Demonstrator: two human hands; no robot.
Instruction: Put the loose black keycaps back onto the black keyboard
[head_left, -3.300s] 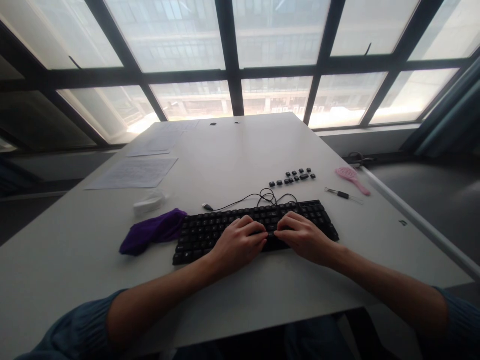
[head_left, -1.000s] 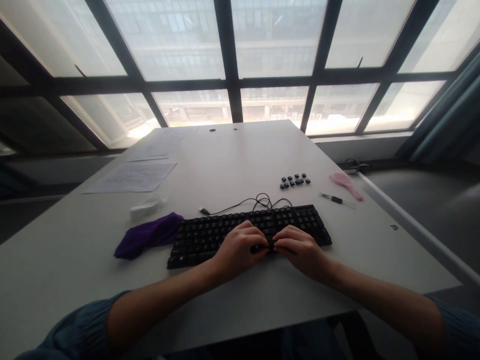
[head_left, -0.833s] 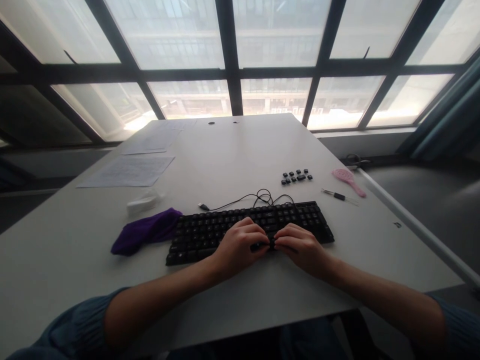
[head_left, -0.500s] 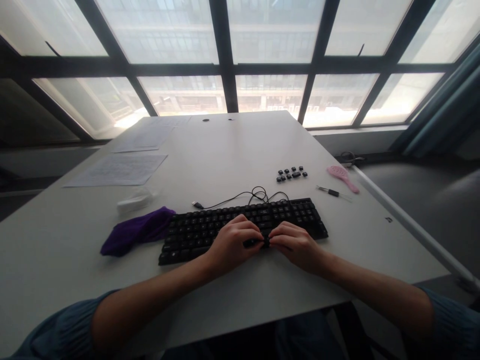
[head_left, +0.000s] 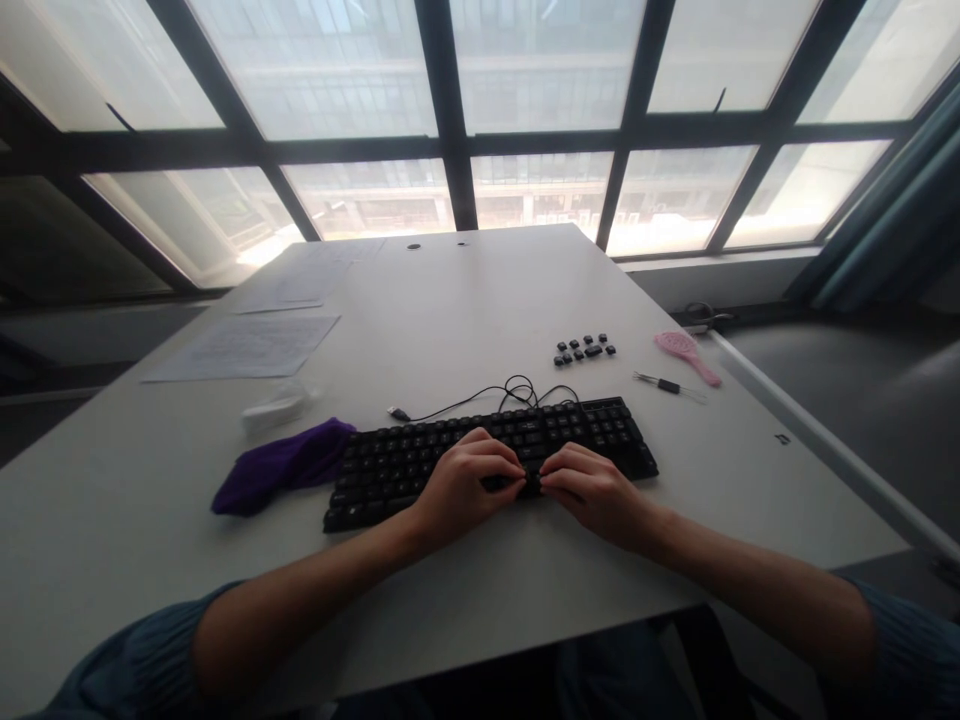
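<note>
A black keyboard point(head_left: 420, 455) lies on the white table in front of me, slightly askew. My left hand point(head_left: 474, 482) is closed in a pinch over its lower right part. My right hand point(head_left: 596, 488) pinches from the other side, its fingertips almost meeting the left ones. Between the fingertips is a small dark keycap point(head_left: 533, 482) at the keyboard's front edge; whether it sits in its slot is hard to see. Several loose black keycaps point(head_left: 592, 351) stand in a group behind the keyboard. Close by lies a wire keycap puller point(head_left: 668, 386) with a dark handle.
A purple cloth pouch point(head_left: 281, 468) lies against the keyboard's left end. Behind it is a clear plastic piece point(head_left: 277, 405). Printed papers point(head_left: 244, 347) lie at the left. The keyboard's cable point(head_left: 461, 400) loops behind it. A pink hairbrush point(head_left: 686, 353) is near the right edge.
The view has shifted slightly, so things on the left appear a little further right and lower. Both hands keep their pinch at the same place on the keyboard.
</note>
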